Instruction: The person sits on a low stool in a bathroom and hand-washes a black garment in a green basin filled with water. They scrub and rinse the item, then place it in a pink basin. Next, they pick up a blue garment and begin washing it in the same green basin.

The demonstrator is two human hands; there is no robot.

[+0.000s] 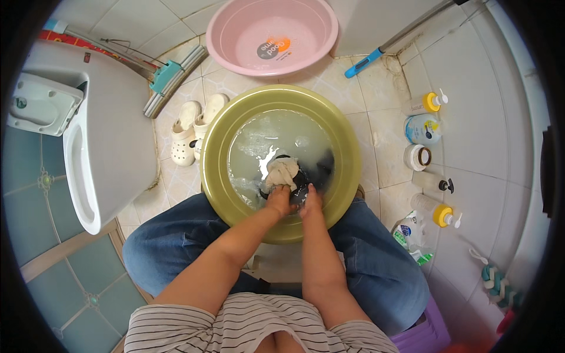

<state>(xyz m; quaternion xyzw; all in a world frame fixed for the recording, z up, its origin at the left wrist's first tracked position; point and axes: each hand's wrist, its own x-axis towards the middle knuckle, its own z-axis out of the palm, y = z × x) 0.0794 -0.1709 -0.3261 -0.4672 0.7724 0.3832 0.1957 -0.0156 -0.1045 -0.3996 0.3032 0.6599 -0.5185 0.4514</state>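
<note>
An olive-green plastic basin (348, 163) holds cloudy water and stands between my knees. In it a wet beige cloth (282, 172) lies bunched on a dark cloth (302, 182), which is partly under water. My left hand (280, 200) rests at the lower edge of the beige cloth, fingers against it; whether they grip it is unclear. My right hand (312, 199) is at the right part of the dark cloth, its fingertips partly in the water, so its grip cannot be made out. More dark fabric (325, 163) shows blurred under the water on the right.
Beyond the basin stands a pink basin (329, 26). Cream clogs (183, 145) and a sponge mop (167, 77) are left, beside a white toilet (119, 114). Several bottles, one a pump bottle (427, 130), line the right wall. A blue-handled pole (364, 62) leans at the back right.
</note>
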